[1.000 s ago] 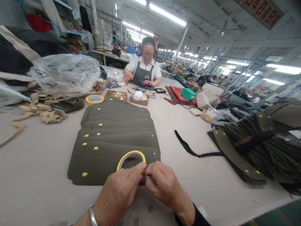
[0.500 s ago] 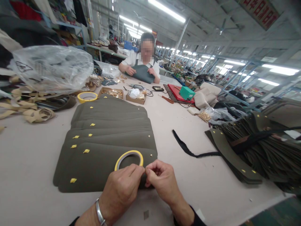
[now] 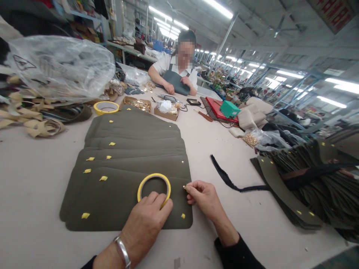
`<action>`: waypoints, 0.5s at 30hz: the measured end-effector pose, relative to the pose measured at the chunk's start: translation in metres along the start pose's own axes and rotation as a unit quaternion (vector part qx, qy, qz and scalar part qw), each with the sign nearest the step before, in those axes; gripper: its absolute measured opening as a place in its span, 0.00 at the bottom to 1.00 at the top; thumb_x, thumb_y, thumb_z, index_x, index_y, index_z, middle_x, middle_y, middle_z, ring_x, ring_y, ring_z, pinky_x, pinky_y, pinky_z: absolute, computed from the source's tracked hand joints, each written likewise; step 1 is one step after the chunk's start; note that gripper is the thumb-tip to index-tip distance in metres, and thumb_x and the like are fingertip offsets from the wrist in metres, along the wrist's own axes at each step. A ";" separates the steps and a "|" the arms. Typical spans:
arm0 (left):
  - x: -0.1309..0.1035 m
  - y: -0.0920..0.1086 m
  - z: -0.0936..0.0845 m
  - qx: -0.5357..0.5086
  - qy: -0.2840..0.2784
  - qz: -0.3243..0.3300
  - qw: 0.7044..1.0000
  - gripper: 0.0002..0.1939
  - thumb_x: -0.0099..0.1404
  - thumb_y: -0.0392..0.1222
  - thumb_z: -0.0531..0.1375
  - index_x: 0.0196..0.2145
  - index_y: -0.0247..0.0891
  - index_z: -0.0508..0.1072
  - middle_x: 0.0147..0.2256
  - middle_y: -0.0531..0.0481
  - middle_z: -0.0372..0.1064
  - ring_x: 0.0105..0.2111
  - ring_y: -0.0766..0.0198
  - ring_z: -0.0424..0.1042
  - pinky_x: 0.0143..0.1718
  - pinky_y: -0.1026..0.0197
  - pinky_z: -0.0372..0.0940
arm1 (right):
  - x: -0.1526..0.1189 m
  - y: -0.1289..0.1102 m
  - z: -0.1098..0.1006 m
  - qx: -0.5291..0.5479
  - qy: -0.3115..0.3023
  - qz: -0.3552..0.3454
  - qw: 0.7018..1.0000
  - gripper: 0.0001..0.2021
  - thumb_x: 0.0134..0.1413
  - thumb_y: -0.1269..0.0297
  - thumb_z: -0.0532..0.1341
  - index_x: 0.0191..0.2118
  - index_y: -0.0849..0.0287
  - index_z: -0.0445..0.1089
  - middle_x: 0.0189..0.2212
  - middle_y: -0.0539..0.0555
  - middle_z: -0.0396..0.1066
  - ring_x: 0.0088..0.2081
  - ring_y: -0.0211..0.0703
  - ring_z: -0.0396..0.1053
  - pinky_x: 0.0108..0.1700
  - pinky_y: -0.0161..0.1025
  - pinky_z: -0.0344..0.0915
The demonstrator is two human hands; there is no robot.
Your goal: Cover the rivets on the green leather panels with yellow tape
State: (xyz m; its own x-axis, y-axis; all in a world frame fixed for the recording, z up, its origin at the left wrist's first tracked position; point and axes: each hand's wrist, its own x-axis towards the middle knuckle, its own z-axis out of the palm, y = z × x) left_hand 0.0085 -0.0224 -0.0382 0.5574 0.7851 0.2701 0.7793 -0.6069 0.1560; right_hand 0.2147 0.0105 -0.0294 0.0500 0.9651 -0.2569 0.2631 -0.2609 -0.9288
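My left hand is closed on the near side of a roll of yellow tape, which rests over the front olive-grey panel. At that panel's right edge, my right hand pinches what looks like a small piece of yellow tape, its fingertips at a small gold stud. The fingers partly hide the piece. Below them, a yellow tape tab sits in the panel's near right corner. Further panels overlap behind in rows, with yellow tabs on their left part and another stud on the right.
A stack of dark panels tied with a black strip lies right. Behind are a second tape roll, boxes of gold hardware, a plastic bag and a green box. A co-worker sits opposite holding a dark piece.
My right hand has moved away from the tape roll, right and slightly up to the stud at the panel's edge. The corner tab has come into view. My left hand stays on the roll.
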 end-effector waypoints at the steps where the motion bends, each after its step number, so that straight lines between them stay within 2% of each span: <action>1: 0.001 0.000 0.001 0.001 -0.009 0.000 1.000 0.06 0.63 0.30 0.59 0.34 0.40 0.69 0.33 0.51 0.71 0.33 0.57 0.68 0.32 0.57 0.66 | 0.000 0.000 0.002 -0.023 -0.002 -0.005 1.000 0.13 0.49 0.56 0.64 0.29 0.64 0.74 0.19 0.50 0.71 0.20 0.35 0.68 0.23 0.31 0.67; 5: 0.001 0.001 0.002 -0.010 -0.020 -0.006 1.000 0.06 0.63 0.31 0.59 0.36 0.40 0.70 0.34 0.51 0.70 0.34 0.57 0.68 0.33 0.56 0.67 | 0.002 -0.005 0.009 -0.142 0.006 -0.059 0.988 0.10 0.53 0.63 0.59 0.28 0.61 0.74 0.19 0.49 0.70 0.20 0.36 0.67 0.22 0.31 0.63; 10: -0.001 0.000 0.006 -0.029 -0.017 -0.011 0.999 0.06 0.63 0.31 0.60 0.37 0.40 0.70 0.35 0.51 0.70 0.34 0.57 0.68 0.33 0.55 0.68 | 0.006 -0.009 0.013 -0.273 0.032 -0.143 0.951 0.08 0.53 0.69 0.58 0.27 0.58 0.73 0.22 0.50 0.74 0.24 0.39 0.70 0.27 0.33 0.63; 12: -0.001 0.000 0.006 -0.033 -0.020 -0.016 0.999 0.07 0.63 0.30 0.60 0.37 0.40 0.70 0.35 0.51 0.70 0.34 0.56 0.68 0.34 0.54 0.68 | 0.007 -0.008 0.010 -0.290 0.030 -0.137 0.947 0.06 0.54 0.68 0.59 0.36 0.58 0.73 0.20 0.48 0.72 0.23 0.39 0.69 0.28 0.34 0.63; 15: -0.001 0.000 0.004 -0.035 -0.026 -0.024 0.999 0.07 0.63 0.29 0.59 0.37 0.40 0.70 0.35 0.51 0.70 0.35 0.56 0.68 0.34 0.54 0.68 | 0.004 -0.006 0.001 -0.290 0.041 -0.138 0.946 0.14 0.55 0.66 0.62 0.48 0.59 0.68 0.17 0.44 0.69 0.21 0.40 0.69 0.27 0.35 0.63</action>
State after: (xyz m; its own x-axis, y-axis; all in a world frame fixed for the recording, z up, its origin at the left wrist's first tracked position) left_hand 0.0093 -0.0225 -0.0421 0.5358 0.8173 0.2121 0.7844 -0.5747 0.2332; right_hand 0.2119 0.0160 -0.0251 -0.0281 0.9994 0.0176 0.7599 0.0328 -0.6493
